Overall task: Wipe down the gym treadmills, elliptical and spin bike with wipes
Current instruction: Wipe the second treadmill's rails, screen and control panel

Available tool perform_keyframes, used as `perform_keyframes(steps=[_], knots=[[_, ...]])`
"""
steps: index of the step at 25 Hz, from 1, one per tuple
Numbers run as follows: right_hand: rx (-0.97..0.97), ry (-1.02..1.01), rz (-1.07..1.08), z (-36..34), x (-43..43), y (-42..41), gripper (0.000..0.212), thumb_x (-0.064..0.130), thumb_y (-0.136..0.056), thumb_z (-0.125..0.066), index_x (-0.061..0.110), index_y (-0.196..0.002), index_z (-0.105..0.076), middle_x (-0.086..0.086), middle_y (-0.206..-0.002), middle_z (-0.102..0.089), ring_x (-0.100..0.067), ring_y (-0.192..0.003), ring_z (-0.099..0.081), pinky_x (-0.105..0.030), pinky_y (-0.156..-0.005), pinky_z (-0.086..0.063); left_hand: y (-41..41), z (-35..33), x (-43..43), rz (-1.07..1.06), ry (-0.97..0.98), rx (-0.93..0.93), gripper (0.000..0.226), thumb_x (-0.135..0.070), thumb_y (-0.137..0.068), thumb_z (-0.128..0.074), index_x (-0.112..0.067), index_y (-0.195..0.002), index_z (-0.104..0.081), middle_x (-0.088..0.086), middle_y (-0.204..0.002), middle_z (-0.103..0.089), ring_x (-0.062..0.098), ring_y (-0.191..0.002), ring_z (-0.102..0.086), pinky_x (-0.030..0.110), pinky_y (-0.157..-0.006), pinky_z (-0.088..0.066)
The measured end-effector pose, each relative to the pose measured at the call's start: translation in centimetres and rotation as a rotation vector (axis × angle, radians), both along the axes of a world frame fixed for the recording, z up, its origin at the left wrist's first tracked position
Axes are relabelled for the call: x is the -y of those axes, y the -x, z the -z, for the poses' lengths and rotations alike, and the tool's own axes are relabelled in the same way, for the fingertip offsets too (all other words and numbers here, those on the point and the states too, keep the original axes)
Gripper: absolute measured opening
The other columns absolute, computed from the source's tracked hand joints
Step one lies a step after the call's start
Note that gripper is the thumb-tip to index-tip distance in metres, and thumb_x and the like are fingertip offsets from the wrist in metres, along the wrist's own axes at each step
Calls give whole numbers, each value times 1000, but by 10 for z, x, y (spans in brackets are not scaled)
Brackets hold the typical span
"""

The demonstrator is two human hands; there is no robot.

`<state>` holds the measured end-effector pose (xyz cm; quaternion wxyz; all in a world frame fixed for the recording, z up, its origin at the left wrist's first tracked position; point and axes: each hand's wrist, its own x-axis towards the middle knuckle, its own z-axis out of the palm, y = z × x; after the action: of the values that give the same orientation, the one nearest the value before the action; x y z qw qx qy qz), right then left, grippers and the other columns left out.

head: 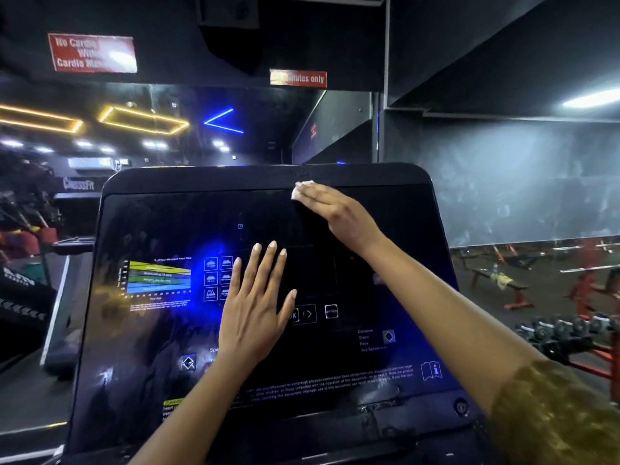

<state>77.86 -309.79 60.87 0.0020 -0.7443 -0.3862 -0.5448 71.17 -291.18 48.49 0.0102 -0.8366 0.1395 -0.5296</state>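
Observation:
A treadmill console [167, 330], a glossy black panel with a heart-rate chart and lit icons, fills the middle of the head view. My right hand [332, 213] lies flat near the panel's top edge, straight fingers pressing a small white wipe [299, 189] against the glass; only the wipe's tip shows past my fingertips. My left hand [255, 307] rests flat on the panel's centre with fingers spread, holding nothing.
A mirror wall behind the console reflects ceiling lights and red signs [92, 53]. A dumbbell rack [567, 333] and red benches [503, 286] stand at the right. Another treadmill [63, 297] sits at the left.

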Motion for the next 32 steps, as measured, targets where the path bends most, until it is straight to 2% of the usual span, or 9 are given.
perform_keyframes(steps=[6, 11, 13, 16, 18, 22, 27, 30, 32], knots=[[-30, -362, 167, 14, 76, 0, 52, -7, -82, -36, 6, -128, -55, -10, -133, -55, -23, -125, -50, -32, -107, -36, 0, 0, -1, 5, 1, -18, 62, -47, -98, -22, -9, -146, -35, 8, -155, -28, 24, -145, -19, 46, -117, -15], [-73, -762, 270, 1, 97, 10, 46, -15, -79, -43, 1, -119, -62, -17, -124, -59, -31, -116, -56, -29, -102, -36, 1, -1, 0, 8, 8, -35, 66, -50, -100, -12, -9, -147, -34, 7, -155, -28, 24, -145, -19, 47, -116, -16], [10, -621, 154, -9, 51, 17, 50, -14, -73, -41, 0, -113, -66, -17, -118, -63, -29, -111, -60, -24, -101, -35, 2, -1, 1, 10, 5, -30, 64, -48, -100, -15, -9, -146, -35, 8, -155, -29, 25, -145, -20, 47, -116, -16], [39, -232, 47, -10, -30, 19, 45, 2, -77, -35, -2, -108, -67, -16, -112, -66, -27, -105, -63, -29, -95, -44, 2, -2, 0, 6, -3, -22, 62, -46, -98, -24, -8, -146, -36, 8, -155, -30, 25, -144, -21, 47, -116, -17], [17, -111, 44, -13, -44, 15, 45, 5, -78, -34, -2, -108, -67, -15, -110, -67, -28, -102, -65, -31, -92, -47, 3, -1, 0, 6, -5, -27, 63, -47, -100, -18, -8, -146, -36, 9, -154, -30, 25, -144, -21, 47, -116, -17], [-83, -359, 116, -23, 15, -2, 47, -3, -80, -38, -2, -122, -58, -16, -125, -59, -28, -118, -55, -32, -105, -35, 2, -1, 0, 10, 8, -35, 66, -49, -100, -12, -9, -146, -36, 8, -155, -30, 25, -145, -21, 48, -114, -19], [-222, -740, 257, -14, 112, -13, 39, 2, -94, -38, 4, -132, -50, -10, -139, -48, -22, -132, -40, -15, -108, -20, 2, -1, 1, 9, 5, -21, 66, -49, -101, -11, -8, -145, -37, 8, -154, -30, 25, -144, -22, 47, -116, -17], [-203, -725, 287, -13, 113, -9, 40, 3, -93, -34, 2, -129, -53, -13, -135, -52, -26, -128, -45, -19, -106, -24, 3, -1, 1, 12, 17, -26, 66, -49, -101, -11, -8, -145, -37, 8, -154, -31, 25, -144, -22, 47, -116, -16], [-125, -594, 224, -4, 90, 1, 47, 8, -88, -28, 0, -123, -59, -15, -125, -59, -28, -120, -53, -22, -105, -30, 3, -1, 1, 12, 15, -22, 66, -49, -100, -11, -8, -145, -37, 8, -154, -30, 25, -144, -21, 47, -116, -17]])
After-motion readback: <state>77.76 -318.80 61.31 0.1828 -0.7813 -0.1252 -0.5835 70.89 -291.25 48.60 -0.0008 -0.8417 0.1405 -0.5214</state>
